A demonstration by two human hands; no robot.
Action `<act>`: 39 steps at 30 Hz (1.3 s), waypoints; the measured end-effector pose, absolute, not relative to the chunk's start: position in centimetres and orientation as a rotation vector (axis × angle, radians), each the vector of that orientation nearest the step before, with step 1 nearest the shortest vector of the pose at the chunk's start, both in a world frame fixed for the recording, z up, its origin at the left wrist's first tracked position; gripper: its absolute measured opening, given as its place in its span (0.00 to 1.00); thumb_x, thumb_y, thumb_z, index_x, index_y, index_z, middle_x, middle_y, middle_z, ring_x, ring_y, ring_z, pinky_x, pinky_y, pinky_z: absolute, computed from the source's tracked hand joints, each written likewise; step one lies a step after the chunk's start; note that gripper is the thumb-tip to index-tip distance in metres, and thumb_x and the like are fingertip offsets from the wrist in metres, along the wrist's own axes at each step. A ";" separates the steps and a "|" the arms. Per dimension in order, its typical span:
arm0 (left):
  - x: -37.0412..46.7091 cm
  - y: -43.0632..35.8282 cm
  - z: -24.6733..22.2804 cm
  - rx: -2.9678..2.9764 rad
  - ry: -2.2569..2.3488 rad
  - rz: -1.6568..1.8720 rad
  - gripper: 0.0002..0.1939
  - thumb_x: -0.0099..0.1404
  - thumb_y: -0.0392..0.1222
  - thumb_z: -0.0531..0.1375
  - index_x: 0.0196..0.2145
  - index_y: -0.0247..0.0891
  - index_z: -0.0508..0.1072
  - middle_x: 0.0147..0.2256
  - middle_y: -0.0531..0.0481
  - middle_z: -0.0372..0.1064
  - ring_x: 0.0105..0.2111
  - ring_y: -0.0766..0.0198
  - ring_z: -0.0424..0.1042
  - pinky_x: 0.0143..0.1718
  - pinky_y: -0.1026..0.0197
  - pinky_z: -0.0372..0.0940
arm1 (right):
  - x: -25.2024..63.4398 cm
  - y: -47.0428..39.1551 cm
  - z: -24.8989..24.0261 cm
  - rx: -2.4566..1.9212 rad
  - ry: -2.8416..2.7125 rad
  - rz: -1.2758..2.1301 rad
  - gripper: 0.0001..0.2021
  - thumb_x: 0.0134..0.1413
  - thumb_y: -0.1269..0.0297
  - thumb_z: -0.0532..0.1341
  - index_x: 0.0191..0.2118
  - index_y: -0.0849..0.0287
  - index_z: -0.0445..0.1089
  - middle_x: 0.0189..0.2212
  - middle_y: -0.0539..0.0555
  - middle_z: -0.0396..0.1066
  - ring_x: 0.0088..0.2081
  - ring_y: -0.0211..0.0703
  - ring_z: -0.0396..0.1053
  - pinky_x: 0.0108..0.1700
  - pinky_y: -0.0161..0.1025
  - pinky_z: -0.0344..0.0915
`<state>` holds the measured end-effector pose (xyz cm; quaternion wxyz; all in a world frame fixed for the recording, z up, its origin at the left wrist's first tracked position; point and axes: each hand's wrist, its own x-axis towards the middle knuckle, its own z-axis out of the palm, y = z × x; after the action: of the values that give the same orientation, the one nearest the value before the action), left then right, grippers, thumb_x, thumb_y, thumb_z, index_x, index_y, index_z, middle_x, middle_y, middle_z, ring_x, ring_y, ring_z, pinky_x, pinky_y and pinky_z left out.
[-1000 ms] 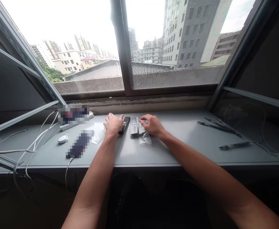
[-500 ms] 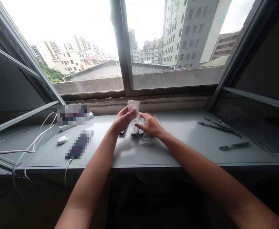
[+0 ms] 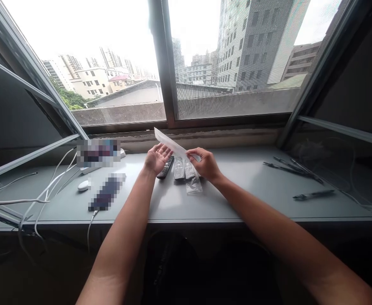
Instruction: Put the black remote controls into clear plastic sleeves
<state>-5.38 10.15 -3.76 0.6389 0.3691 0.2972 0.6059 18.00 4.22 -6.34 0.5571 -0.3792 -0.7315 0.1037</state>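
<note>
The right hand [image 3: 205, 165] pinches the lower end of a translucent white plastic sleeve [image 3: 169, 140] between thumb and fingers, so it is clamped on that end, while the sleeve slants up and to the left, clear of the desk [image 3: 236, 203], its far end in front of the ledge below the window [image 3: 122, 97]. The left hand [image 3: 157, 160] is open just beside the sleeve, palm turned up and fingers apart — whether its fingertips touch the plastic I cannot tell. Below and between the two hands, a black remote [image 3: 165, 169] lies on the desk, its upper part close to the left hand's fingers. Just to its right are two pieces wrapped in clear plastic, the left wrapped piece [image 3: 179, 169] and the right wrapped piece [image 3: 190, 171], side by side, the latter partly behind the right hand. A crumpled clear bag [image 3: 194, 186] lies at the near end of the right wrapped piece. Well off to the left are a rounded white object [image 3: 83, 185] and a pixelated dark item [image 3: 106, 192] with a white cable [image 3: 90, 226] running from its near end over the desk edge. Far to the right, several dark pens [image 3: 295, 170] lie in a loose bunch — one more pen [image 3: 313, 195] rests nearer the front edge.
</note>
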 end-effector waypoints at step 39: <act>-4.2 10.2 -4.4 0.839 0.791 1.419 0.14 0.60 0.30 0.77 0.41 0.36 0.80 0.48 0.43 0.83 0.54 0.54 0.82 0.58 0.57 0.77 | 17.6 3.9 -6.2 -0.790 -1.735 0.077 0.16 0.70 0.66 0.62 0.59 0.51 0.77 0.59 0.60 0.75 0.60 0.59 0.72 0.64 0.61 0.72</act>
<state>-4.20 10.17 -4.44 0.6106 0.3634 0.3425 0.6146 17.62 3.88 -6.16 0.5785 -0.3376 -0.7418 0.0327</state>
